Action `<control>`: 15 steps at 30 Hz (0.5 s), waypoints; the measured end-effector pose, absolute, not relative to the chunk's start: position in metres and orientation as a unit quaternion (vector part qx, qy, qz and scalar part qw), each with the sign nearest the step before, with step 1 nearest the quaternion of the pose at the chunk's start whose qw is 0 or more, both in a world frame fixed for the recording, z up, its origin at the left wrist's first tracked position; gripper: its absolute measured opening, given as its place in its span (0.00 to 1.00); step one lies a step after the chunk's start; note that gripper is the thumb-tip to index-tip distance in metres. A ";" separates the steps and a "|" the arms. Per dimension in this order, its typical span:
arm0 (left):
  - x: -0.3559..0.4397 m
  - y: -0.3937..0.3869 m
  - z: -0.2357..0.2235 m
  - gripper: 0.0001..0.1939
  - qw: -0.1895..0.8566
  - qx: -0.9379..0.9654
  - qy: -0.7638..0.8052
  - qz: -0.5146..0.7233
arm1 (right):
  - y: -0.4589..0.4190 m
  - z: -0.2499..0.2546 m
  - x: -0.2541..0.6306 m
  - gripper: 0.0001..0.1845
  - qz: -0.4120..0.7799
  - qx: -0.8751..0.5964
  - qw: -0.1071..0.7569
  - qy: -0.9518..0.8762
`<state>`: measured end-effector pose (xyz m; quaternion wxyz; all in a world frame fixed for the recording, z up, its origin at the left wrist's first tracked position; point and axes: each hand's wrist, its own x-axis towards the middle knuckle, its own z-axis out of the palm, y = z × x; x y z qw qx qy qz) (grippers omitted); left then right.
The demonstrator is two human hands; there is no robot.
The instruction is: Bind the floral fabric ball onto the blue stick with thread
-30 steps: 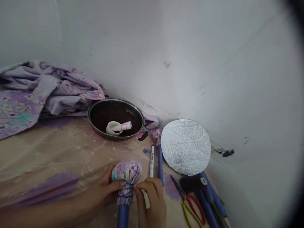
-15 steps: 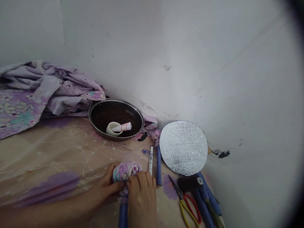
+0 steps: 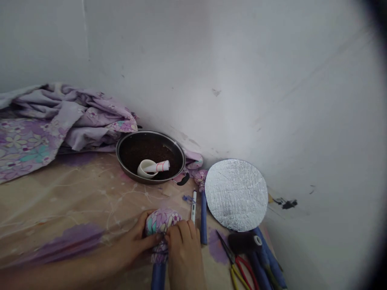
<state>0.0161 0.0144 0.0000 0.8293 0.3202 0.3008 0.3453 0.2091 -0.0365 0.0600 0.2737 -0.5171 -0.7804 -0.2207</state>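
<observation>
A floral cloth bundle (image 3: 161, 220) is tied onto the top of a blue stick (image 3: 158, 277) that lies on the table. My left hand (image 3: 137, 241) grips the bundle from the left, fingers curled against it. My right hand (image 3: 184, 253) is closed over the bundle's neck, where thread is wound, and covers that spot. A white pen (image 3: 193, 206) and a second blue stick (image 3: 203, 217) with a cloth top lie just to the right of my hands.
A dark pan (image 3: 151, 155) holding a white cup and a roll stands by the wall. A silver foil disc (image 3: 236, 194) leans right of it. Scissors (image 3: 236, 264), a black spool (image 3: 244, 242) and more blue sticks lie at lower right. Crumpled floral fabric (image 3: 57, 125) is piled at left.
My right hand moved from beside the bundle's neck onto it and now covers the thread. The view shifted slightly; the left hand kept its grip.
</observation>
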 end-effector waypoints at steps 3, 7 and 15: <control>0.013 0.015 0.004 0.41 0.793 0.371 0.330 0.354 | -0.037 0.057 0.208 0.23 -0.215 -0.523 0.277 -0.777; 0.016 0.018 -0.005 0.40 0.779 0.390 0.320 0.371 | -0.039 0.051 0.208 0.22 -0.198 -0.538 0.250 -0.780; 0.015 0.023 -0.006 0.32 0.837 0.319 0.272 0.351 | -0.037 0.053 0.212 0.21 -0.182 -0.536 0.272 -0.778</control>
